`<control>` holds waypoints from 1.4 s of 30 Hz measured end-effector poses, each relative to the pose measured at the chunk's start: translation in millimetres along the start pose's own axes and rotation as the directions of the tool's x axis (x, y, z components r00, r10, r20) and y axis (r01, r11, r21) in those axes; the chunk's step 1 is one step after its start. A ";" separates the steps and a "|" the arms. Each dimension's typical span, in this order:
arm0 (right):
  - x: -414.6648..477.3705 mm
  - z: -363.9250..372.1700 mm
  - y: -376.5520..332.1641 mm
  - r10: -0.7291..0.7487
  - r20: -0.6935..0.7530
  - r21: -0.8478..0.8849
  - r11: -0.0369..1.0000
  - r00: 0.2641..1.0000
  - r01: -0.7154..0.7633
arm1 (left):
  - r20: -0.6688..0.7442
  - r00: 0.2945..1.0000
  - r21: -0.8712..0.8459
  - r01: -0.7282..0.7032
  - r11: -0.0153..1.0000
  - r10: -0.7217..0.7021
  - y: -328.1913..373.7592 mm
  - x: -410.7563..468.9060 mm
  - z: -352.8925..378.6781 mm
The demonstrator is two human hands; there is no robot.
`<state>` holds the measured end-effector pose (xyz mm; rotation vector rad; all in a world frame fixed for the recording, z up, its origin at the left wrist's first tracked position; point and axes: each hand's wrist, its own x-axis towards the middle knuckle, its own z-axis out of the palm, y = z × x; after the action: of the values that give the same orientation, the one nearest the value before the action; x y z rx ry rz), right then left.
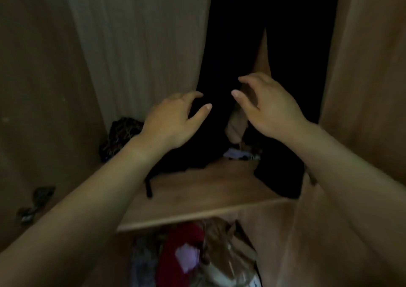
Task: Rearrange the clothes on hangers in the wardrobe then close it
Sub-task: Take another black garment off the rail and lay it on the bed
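One gap parts left hand (173,122), right hand (271,108).

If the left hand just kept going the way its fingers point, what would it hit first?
Probably the black hanging garment just ahead of the left hand. The fingertips look close to it, though the darkness hides the real depth.

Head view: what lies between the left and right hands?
In the head view, only black hanging clothing shows in the gap between left hand and right hand; neither holds anything.
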<state>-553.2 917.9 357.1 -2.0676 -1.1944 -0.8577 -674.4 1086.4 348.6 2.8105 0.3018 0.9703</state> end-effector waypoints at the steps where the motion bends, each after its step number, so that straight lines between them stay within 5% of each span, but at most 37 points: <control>1: 28.0 0.8 10.5 -0.016 -0.023 -0.023 1.000 1.000 0.015 | -0.035 0.999 -0.025 -0.007 1.000 0.007 -4.6 29.1 -0.2; 10: 240.1 -32.7 83.1 -0.161 -0.242 -0.235 0.967 0.957 0.103 | -0.298 0.937 -0.105 -0.223 0.969 0.183 -12.5 262.8 -10.2; 20: 409.3 -136.6 131.2 -0.308 -0.400 -0.533 0.845 0.863 0.054 | -0.402 0.860 -0.155 -0.402 0.903 0.314 -3.7 448.5 -23.6; 34: 526.3 -189.1 157.5 -0.093 -0.365 -0.824 0.495 0.926 -0.275 | -0.499 0.773 -0.189 -0.538 0.822 0.391 10.2 555.1 -38.8; 42: 554.5 -189.0 154.4 -0.053 -0.403 -0.693 0.670 0.914 -0.266 | -0.592 0.713 -0.139 -0.549 0.824 0.375 -7.0 583.8 -40.8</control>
<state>-244.9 992.0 873.2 -2.3471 -0.5005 -1.8310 -251.2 1235.5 724.3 2.2948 -0.5131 1.7522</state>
